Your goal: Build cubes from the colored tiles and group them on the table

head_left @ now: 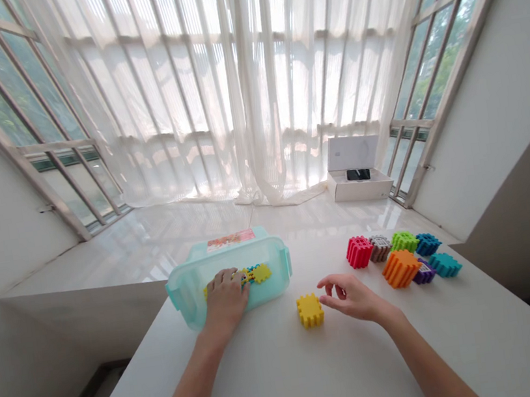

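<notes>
My left hand [227, 300] reaches into a translucent mint-green plastic bin [186, 308]. Its fingers lie bent over flat yellow toothed puzzle pieces [260, 273], with bits of blue among them; the fingertips are partly hidden. On the white table a yellow toothed cube block [310, 310] sits to the right of the bin. Beside this cube, my right hand [350, 296] hovers with thumb and fingers apart and curved, holding nothing. Its fingertips are close to the cube's right edge; whether they touch it I cannot tell.
Toothed cubes stand grouped at the right: red [359, 251], grey-brown [380, 248], lime green [404, 242], orange [401, 269], purple [424, 271], dark blue [428, 243] and teal [445, 264]. An open white box [360, 186] holding a dark phone [358, 175] rests on the windowsill.
</notes>
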Available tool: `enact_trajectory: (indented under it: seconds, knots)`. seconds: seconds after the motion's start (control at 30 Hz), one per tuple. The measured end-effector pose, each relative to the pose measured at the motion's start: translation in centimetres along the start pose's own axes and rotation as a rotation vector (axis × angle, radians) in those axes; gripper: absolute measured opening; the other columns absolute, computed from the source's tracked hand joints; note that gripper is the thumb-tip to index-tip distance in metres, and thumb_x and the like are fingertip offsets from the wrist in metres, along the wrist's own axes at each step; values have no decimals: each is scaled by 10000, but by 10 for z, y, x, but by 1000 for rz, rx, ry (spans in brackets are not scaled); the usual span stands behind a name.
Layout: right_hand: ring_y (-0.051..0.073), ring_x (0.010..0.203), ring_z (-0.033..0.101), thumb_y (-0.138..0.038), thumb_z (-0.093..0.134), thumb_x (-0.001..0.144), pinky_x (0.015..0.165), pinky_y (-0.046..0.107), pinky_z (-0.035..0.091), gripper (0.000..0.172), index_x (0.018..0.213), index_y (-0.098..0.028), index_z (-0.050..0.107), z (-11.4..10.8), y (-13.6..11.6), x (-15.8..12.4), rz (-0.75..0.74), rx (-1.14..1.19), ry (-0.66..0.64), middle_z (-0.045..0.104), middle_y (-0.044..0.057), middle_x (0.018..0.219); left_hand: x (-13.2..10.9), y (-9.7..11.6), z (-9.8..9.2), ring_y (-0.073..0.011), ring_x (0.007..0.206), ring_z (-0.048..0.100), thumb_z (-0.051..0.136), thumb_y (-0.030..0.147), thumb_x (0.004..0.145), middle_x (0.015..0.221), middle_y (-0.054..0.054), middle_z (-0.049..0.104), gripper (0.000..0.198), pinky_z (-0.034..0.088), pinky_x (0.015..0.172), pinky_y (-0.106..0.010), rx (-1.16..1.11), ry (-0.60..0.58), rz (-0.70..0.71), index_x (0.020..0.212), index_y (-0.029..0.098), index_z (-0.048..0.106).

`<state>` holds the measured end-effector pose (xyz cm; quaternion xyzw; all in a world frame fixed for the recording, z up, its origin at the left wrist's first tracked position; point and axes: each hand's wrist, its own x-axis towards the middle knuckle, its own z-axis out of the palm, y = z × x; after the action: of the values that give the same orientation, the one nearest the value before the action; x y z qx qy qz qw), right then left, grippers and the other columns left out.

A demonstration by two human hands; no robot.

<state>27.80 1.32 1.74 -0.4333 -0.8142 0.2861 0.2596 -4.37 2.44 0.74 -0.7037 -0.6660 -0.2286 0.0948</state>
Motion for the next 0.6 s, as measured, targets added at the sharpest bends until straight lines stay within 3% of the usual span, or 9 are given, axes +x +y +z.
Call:
enact_trajectory:
  seconds: [0.33,0.5,0.6]
  knots:
    - [116,576,477,-355,622,883,556,240,425,227,1025,-194,696,5,2,2,-41,-6,69,666,15,780,0,-4,0,-350,1163,581,547,253,833,1053,-113,722,125,448,947,-486,-5,-82,-2,862,213,662]
    - [119,572,482,-354,620,886,555,241,435,219,1015,-198,704,4,3,3,-57,-6,104,667,12,764,3,-11,-3,-293,954,654,594,335,798,1026,-95,682,175,512,813,-393,-118,-69,-26,910,204,625]
    - [120,566,478,-361,614,891,550,242,436,215,995,-199,710,4,4,3,-60,9,127,664,13,752,5,-11,-6,-236,868,662,612,407,801,1004,-67,649,228,536,753,-338,-264,3,-30,915,210,594]
